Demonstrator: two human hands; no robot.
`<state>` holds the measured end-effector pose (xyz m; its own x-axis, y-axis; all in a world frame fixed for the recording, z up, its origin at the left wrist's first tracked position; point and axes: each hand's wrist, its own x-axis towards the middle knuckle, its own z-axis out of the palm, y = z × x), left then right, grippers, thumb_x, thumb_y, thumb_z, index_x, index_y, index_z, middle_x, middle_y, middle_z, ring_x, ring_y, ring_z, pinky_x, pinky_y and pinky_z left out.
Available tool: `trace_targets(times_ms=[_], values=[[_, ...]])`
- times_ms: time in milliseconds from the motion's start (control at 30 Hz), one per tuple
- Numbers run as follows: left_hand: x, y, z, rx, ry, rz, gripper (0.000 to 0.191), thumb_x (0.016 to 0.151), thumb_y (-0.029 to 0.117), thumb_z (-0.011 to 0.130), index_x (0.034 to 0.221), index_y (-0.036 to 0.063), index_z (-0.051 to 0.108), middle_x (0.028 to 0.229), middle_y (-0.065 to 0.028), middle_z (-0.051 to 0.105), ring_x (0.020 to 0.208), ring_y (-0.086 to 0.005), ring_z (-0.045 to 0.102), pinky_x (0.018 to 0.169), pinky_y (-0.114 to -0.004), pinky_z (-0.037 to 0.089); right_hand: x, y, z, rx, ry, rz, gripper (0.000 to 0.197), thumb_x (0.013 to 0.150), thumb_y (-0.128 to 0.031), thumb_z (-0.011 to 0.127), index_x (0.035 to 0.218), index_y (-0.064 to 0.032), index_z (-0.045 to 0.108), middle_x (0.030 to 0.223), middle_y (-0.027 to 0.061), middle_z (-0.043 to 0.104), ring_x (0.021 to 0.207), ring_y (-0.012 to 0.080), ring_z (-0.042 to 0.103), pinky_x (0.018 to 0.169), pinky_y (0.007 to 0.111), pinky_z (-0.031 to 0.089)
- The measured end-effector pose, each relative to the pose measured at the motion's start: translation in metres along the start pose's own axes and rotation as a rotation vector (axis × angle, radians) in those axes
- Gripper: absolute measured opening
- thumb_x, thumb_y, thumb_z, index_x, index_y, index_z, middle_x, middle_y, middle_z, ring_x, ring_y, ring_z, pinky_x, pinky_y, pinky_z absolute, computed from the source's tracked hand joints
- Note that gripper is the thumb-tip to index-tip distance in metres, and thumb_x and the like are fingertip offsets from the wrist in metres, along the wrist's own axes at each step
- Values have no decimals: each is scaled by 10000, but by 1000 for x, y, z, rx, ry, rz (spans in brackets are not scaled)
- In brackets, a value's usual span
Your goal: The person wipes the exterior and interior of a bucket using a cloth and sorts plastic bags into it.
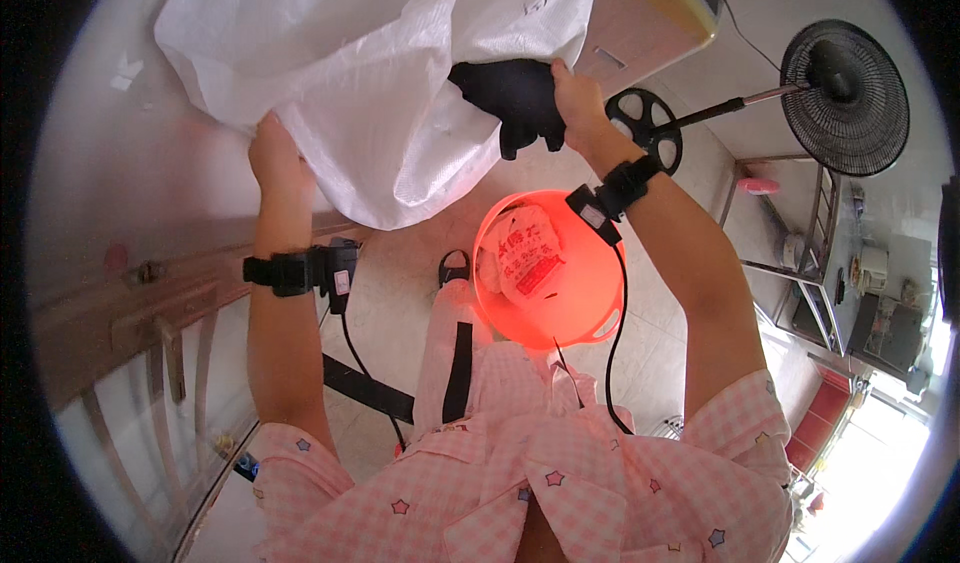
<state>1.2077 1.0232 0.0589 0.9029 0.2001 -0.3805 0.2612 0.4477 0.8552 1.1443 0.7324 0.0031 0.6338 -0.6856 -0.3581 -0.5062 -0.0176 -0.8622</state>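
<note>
A large white woven sack [352, 105] hangs in front of me at the top of the view, its lower side loose and creased. My left hand [279, 154] grips the sack's edge on the left. On the right, my right hand [581, 105] holds a black cloth item [517, 98] with short finger-like ends hanging down; it may be a glove. This cloth lies against the sack's right side, and part of it is hidden behind a white fold. Whether my right fingers also pinch the sack, I cannot tell.
Below my hands, an orange-red plastic tub [592, 278] on the tiled floor holds a plastic bag [529, 255] with red print. A black standing fan [844, 98] is to the right, near a yellow-edged cabinet [645, 30]. Along the left runs a brown wooden rail [142, 338]. Cables hang from my wrist straps.
</note>
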Motion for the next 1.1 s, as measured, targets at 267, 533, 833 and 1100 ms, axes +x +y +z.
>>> trace_targets(times_ms=[267,533,833,1100], values=[[32,-67,-16,146,212,-196,500,902,382,294,1235,14,356,1200,-142,454,1071,-297,472,884,-432,397,29,51,37,-102,-28,-39,531,833,-384,446,976,120,531,858,239,586,819,322,566,727,372,422],[98,-150,-77,279,273,-170,455,882,337,445,1155,-27,434,1076,-91,521,936,-198,515,810,-302,425,59,126,82,-191,-230,-31,494,863,-398,439,926,71,579,784,192,602,756,209,567,706,337,436],[130,-148,-75,629,10,338,342,827,208,554,1063,-38,522,1038,-99,572,915,-215,536,821,-321,417,96,99,121,-86,-235,-30,442,875,-367,437,884,51,580,709,161,598,680,204,565,656,343,433],[100,-202,-103,617,320,-290,966,716,359,684,1323,159,-40,1373,-108,73,1207,-374,261,843,-615,314,111,110,153,-235,-427,-10,469,877,-392,412,1005,30,570,902,195,607,862,242,575,768,328,423]])
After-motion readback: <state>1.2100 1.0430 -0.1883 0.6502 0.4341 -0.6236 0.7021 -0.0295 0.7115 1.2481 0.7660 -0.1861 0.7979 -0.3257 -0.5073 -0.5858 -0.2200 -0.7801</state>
